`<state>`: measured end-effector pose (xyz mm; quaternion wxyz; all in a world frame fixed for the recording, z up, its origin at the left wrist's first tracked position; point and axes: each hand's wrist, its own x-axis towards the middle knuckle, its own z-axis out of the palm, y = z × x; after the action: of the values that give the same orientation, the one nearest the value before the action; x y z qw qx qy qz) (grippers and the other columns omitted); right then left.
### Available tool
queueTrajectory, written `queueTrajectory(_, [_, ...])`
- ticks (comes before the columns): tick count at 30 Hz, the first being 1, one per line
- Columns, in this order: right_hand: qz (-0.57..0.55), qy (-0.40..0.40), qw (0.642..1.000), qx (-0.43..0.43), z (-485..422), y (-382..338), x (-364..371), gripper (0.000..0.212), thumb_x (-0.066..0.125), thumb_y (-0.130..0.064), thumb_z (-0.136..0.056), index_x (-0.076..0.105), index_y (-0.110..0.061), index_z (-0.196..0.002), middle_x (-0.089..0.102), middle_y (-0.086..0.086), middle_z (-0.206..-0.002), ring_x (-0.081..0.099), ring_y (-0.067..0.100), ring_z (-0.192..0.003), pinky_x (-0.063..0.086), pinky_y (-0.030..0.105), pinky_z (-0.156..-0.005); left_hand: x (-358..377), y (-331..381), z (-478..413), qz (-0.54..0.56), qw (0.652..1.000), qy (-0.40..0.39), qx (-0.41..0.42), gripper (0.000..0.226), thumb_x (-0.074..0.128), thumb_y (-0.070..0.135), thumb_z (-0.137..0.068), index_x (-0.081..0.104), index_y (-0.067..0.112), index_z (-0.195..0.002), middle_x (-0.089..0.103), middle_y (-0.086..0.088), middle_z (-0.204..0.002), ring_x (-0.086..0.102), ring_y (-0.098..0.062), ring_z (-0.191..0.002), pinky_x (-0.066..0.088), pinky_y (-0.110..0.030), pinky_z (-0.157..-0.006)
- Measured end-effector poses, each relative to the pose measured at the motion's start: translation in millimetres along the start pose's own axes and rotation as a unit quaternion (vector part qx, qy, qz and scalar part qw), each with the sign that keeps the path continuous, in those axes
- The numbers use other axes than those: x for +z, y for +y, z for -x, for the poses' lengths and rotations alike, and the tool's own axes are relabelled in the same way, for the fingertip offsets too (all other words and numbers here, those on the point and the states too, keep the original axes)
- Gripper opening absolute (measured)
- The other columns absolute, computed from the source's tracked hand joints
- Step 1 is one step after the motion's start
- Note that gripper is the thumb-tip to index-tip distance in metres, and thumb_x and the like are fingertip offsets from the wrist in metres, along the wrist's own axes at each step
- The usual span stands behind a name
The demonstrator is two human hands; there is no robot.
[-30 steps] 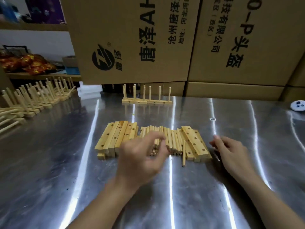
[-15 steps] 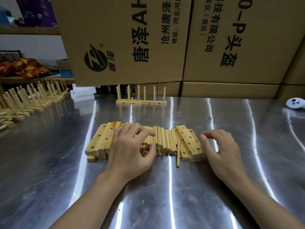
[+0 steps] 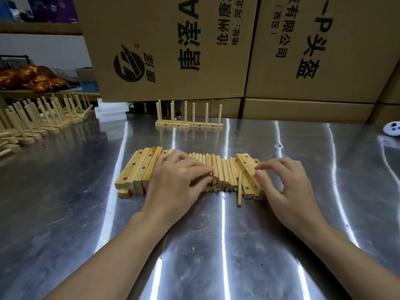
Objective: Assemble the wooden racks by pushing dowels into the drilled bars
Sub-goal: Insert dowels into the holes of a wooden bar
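A row of loose dowels (image 3: pixel 223 172) lies mid-table between two stacks of drilled bars, one on the left (image 3: pixel 140 167) and one on the right (image 3: pixel 245 163). My left hand (image 3: pixel 177 182) lies over the left end of the dowel row. Its fingers are on top and its thumb is at the near ends, pinching several dowels. My right hand (image 3: pixel 285 187) curls its fingers and thumb round the top bar of the right stack. One single dowel (image 3: pixel 239 191) sticks out toward me beside that stack.
Two assembled racks (image 3: pixel 188 124) stand upright at the back of the steel table (image 3: pixel 216 245). Several finished racks (image 3: pixel 32 118) are lined up at the far left. Large cardboard boxes (image 3: pixel 173 50) wall off the back. A small white device (image 3: pixel 391 127) lies at the far right.
My left hand has settled lower onto the dowels and closed on them. My right hand has moved left from the bare table onto the right stack of bars.
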<state>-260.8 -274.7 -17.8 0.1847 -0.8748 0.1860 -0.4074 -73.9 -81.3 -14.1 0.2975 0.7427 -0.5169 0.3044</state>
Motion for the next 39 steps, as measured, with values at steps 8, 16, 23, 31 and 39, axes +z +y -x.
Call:
queueTrajectory(8, [0.012, -0.019, 1.0, -0.002, 1.9, -0.5, -1.2, 0.013, 0.068, -0.026, -0.1, 0.076, -0.024, -0.11, 0.063, -0.01, -0.107, 0.05, 0.011, -0.11, 0.036, 0.012, -0.093, -9.3, -0.2, -0.4, 0.03, 0.992, 0.098, -0.068, 0.019, 0.077, 0.026, -0.097, 0.079, 0.026, -0.115, 0.076, 0.012, -0.106, 0.064, -0.011, -0.1, 0.039, -0.029, -0.086])
queueTrajectory(16, [0.015, -0.032, 0.999, -0.003, 1.2, 1.5, -0.7, 0.013, 0.069, -0.023, -0.099, 0.075, -0.026, -0.11, 0.063, -0.011, -0.106, 0.05, 0.011, -0.11, 0.031, 0.005, -0.094, -5.3, 1.6, 1.2, 0.034, 0.997, 0.015, -0.06, 0.027, 0.066, 0.045, -0.094, 0.079, 0.033, -0.115, 0.071, 0.02, -0.101, 0.053, -0.004, -0.1, 0.028, -0.025, -0.087])
queueTrajectory(23, [0.015, -0.07, 0.997, 0.026, 0.5, 2.0, -1.0, 0.024, 0.069, -0.043, -0.096, 0.071, -0.032, -0.118, 0.062, -0.014, -0.112, 0.047, 0.008, -0.116, 0.033, 0.01, -0.092, -26.0, -35.7, -0.6, -0.09, 0.946, 0.028, -0.311, 0.027, 0.062, 0.044, -0.099, 0.068, 0.035, -0.123, 0.063, 0.007, -0.123, 0.053, -0.019, -0.119, 0.039, -0.042, -0.099])
queueTrajectory(31, [0.004, -0.049, 0.998, 0.037, -2.8, 5.7, -1.6, 0.027, 0.061, -0.043, -0.102, 0.072, -0.026, -0.119, 0.065, -0.01, -0.114, 0.049, 0.011, -0.118, 0.036, 0.03, -0.093, -51.8, -86.6, 1.1, -0.016, 0.857, -0.049, -0.512, 0.036, 0.047, 0.032, -0.106, 0.064, 0.033, -0.137, 0.067, -0.005, -0.136, 0.059, -0.034, -0.124, 0.047, -0.05, -0.099])
queueTrajectory(39, [-0.007, -0.041, 0.999, 0.028, -2.2, 14.0, 2.2, 0.022, 0.057, -0.046, -0.103, 0.071, -0.033, -0.115, 0.063, -0.015, -0.112, 0.047, 0.007, -0.113, 0.034, 0.013, -0.09, -59.8, -115.9, 10.2, 0.029, 0.832, -0.05, -0.551, 0.014, 0.073, 0.029, -0.098, 0.077, 0.036, -0.109, 0.074, 0.001, -0.12, 0.063, -0.03, -0.119, 0.05, -0.051, -0.107])
